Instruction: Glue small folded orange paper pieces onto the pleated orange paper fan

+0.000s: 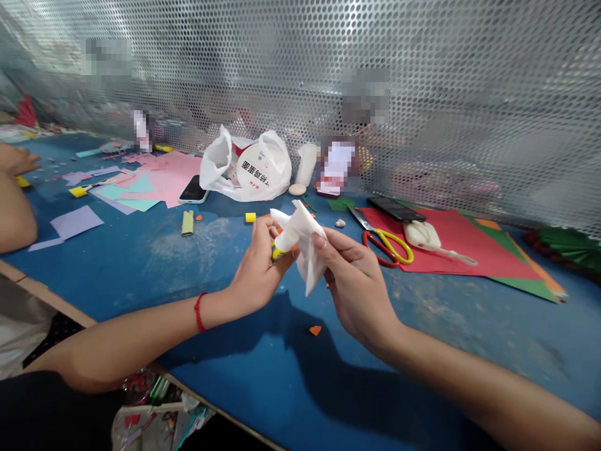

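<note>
Both my hands are raised above the blue table (263, 369) at the middle of the view. My left hand (260, 266) grips a small white glue stick (285, 241) with a yellow base. My right hand (353, 282) holds a crumpled white tissue (306, 241) that wraps around the stick's upper end. A red string sits on my left wrist. The stick's tip is hidden under the tissue.
Yellow-and-red scissors (387, 243), a black phone (395, 209) and a white object (422, 235) lie on red and green paper at right. A white plastic bag (246, 166), a phone (194, 189), pink paper and a lighter (187, 222) sit behind. Another person's arm (14, 207) is at left. Perforated metal wall behind.
</note>
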A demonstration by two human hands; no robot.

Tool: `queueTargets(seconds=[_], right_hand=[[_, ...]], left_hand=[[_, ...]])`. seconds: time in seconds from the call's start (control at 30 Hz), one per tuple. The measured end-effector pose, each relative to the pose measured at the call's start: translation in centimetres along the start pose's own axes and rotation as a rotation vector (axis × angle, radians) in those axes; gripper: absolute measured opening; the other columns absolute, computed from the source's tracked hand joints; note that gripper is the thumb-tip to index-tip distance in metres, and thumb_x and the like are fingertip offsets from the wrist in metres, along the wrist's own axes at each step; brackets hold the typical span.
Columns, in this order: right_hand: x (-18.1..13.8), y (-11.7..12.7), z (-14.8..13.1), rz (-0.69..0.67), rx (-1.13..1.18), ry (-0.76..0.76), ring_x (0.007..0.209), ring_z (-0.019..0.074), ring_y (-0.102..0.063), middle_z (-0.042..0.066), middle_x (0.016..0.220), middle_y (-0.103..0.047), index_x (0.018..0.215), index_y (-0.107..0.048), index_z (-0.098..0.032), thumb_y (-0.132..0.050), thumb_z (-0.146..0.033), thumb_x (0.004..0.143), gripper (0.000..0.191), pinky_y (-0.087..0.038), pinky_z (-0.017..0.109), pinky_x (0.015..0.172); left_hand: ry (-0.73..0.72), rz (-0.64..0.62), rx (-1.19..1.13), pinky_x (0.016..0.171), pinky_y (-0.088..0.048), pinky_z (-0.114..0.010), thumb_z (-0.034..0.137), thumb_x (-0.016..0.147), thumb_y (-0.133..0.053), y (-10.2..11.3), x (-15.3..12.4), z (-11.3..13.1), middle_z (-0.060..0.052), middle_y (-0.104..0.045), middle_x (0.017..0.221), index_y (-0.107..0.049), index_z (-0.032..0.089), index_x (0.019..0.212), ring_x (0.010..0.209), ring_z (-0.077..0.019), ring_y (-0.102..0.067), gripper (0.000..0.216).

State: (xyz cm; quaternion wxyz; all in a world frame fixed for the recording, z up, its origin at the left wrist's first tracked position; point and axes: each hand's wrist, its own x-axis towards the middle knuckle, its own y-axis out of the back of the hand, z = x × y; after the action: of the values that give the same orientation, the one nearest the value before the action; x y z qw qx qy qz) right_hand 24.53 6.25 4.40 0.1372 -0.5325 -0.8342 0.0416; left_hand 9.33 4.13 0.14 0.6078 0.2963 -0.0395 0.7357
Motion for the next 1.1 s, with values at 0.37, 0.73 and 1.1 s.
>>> queueTargets(seconds=[0.37,0.73,1.1], right_hand=[[1.2,0.8,-0.3,-0.035,-0.03,-0.05,0.062,0.0115,-0.052,0.001,0.074,-0.066,0.096,-0.076,-0.02,-0.067,-0.036,0.085,0.021,-0.04,0.023,0.054],[1.2,0.3,1.3,0.044,0.135,-0.1,0.055,0.009,-0.045,-0.002,0.067,-0.059,0.088,-0.075,-0.02,-0.073,-0.043,0.079,0.025,-0.038,0.022,0.05],[0.5,0.1,1.4,0.053,0.106,-0.035,0.06,0.012,-0.047,-0.001,0.069,-0.057,0.092,-0.075,-0.024,-0.068,-0.041,0.085,0.019,-0.042,0.024,0.055]], left_hand=[[-0.046,-0.262,-0.048,0.087,-0.044,-0.036,0.031,0.098,-0.047,-0.1,0.9,0.0,-0.007,-0.061,0.107,-0.054,0.019,0.102,0.097,-0.0209,-0.055,0.015],[0.113,-0.204,-0.005,0.057,-0.037,-0.025,0.052,0.09,-0.058,0.0,0.8,-1.2,0.0,-0.058,0.07,-0.059,0.015,0.079,0.061,-0.0123,-0.048,0.038],[-0.008,-0.061,0.207,0.057,-0.037,-0.025,0.055,0.091,-0.055,0.2,0.3,-0.5,-0.001,-0.059,0.067,-0.06,0.016,0.075,0.058,-0.0121,-0.048,0.043]])
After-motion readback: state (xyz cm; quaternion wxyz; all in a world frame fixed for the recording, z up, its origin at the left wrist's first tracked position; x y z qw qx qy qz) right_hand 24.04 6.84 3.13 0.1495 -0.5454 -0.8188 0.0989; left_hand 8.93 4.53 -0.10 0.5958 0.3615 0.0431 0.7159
